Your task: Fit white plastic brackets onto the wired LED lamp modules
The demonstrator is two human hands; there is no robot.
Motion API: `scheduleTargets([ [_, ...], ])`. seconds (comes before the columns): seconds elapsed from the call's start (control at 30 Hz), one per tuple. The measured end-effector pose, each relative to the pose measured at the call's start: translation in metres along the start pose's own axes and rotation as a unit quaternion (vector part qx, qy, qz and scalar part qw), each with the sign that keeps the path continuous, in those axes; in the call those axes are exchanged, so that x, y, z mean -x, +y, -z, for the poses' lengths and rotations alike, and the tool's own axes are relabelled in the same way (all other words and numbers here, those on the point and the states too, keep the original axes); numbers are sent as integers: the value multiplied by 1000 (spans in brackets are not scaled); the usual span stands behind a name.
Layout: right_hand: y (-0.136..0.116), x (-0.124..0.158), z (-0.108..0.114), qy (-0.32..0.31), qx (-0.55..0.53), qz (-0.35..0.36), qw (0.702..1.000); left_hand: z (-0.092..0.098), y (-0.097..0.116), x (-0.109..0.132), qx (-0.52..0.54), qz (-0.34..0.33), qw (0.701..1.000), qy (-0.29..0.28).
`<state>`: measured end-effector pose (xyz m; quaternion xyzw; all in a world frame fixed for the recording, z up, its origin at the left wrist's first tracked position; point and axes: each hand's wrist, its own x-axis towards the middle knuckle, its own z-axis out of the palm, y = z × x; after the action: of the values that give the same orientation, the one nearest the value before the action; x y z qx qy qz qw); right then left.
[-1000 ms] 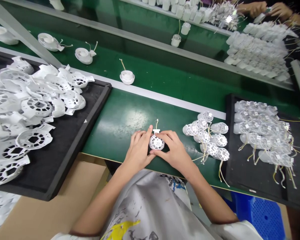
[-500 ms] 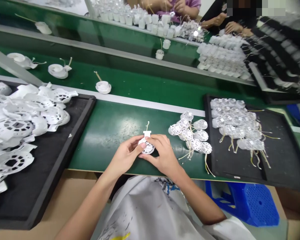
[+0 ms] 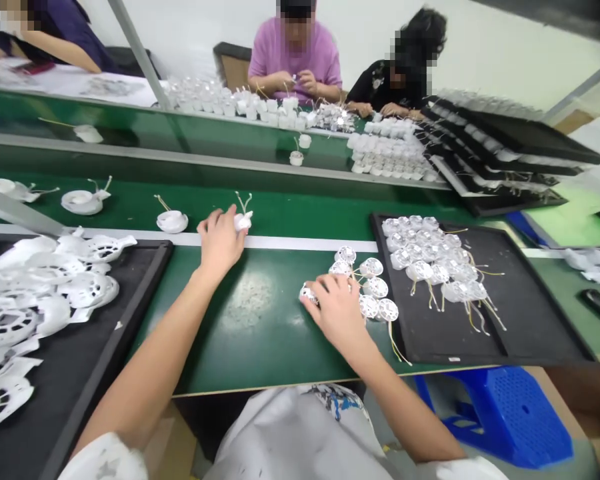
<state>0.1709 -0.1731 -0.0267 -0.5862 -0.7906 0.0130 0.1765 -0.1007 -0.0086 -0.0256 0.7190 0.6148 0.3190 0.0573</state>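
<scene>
Left hand (image 3: pixel 221 241) reaches far across the green table (image 3: pixel 260 347), fingers bent. White assembly (image 3: pixel 243 221), two thin wires upright on it, sits at that hand's right side, by the white strip (image 3: pixel 300 244); cannot tell whether the fingers pinch it or only touch it. Another white piece (image 3: pixel 173 221) lies left of the hand on the far green surface (image 3: pixel 305 213).

Right hand (image 3: pixel 337 308) is palm down, nearer, thumb and forefinger pinching a round part (image 3: pixel 307 293) at its left. Other fingers arch over a cluster of similar parts (image 3: pixel 376 288), partly hidden.

Right: black tray (image 3: pixel 440 333) with rows of clear parts (image 3: pixel 420 247). Left: dark tray (image 3: pixel 80 387) heaped with white shells (image 3: pixel 10 323). Far side: co-worker in a pink shirt (image 3: pixel 325 53), hands raised.
</scene>
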Motion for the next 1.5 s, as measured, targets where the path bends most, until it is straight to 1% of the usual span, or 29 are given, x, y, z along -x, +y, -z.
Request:
scheduleTargets([
  [0.03,-7,3,-4,-20,-43,32,998,4,5,12,7,-11,1000,17],
  [0.07,-12,6,-7,-41,-96,58,993,8,12,30,32,-28,999,23],
  [0.1,-16,10,-8,-56,-154,72,984,12,21,52,71,-48,996,7],
  [0.13,-18,15,-9,-61,-208,71,974,14,30,76,119,-67,990,-27],
  [0.2,-16,22,-8,-45,-277,40,959,16,46,123,192,-75,970,-128],
  [0.23,-14,24,-8,-36,-289,24,956,16,52,144,208,-68,962,-166],
  [0.27,-11,25,-7,-34,-290,14,956,15,56,162,213,-60,958,-184],
  [0.3,-8,26,-6,-43,-287,13,957,13,59,175,212,-55,959,-182],
  [0.37,-4,26,-5,-69,-286,24,955,8,62,188,211,-57,961,-166],
  [0.4,-2,26,-4,-78,-290,32,953,5,63,189,211,-65,961,-167],
  [0.47,0,25,-3,-80,-290,47,953,2,65,185,210,-95,954,-194],
  [0.53,4,24,-4,-65,-269,54,960,0,68,177,208,-124,942,-233],
  [0.6,10,24,-6,-44,-225,43,973,2,69,174,199,-135,938,-249],
  [0.67,19,22,-9,-33,-170,27,984,5,68,177,191,-123,945,-236],
  [0.77,28,20,-11,-18,-122,13,992,13,61,191,173,-80,964,-185],
  [0.83,24,19,-10,24,-125,-1,992,18,57,200,167,-44,971,-165],
  [0.9,13,18,-9,53,-140,12,989,21,56,206,173,-24,970,-167],
  [0.93,5,18,-9,47,-147,37,987,22,56,208,180,-22,969,-170],
  [0.97,-2,18,-10,28,-153,69,985,23,56,209,186,-24,967,-172],
  [1.03,-15,17,-13,-27,-156,129,979,23,57,209,194,-27,965,-172],
  [1.07,-20,16,-15,-49,-156,143,976,23,57,209,195,-27,965,-172],
  [1.17,-24,12,-21,-78,-163,145,973,23,55,209,195,-28,965,-172],
  [1.33,-23,11,-31,-92,-190,125,969,22,53,211,190,-30,966,-172],
  [1.5,-21,10,-40,-116,-169,115,972,23,52,211,192,-46,965,-170],
])
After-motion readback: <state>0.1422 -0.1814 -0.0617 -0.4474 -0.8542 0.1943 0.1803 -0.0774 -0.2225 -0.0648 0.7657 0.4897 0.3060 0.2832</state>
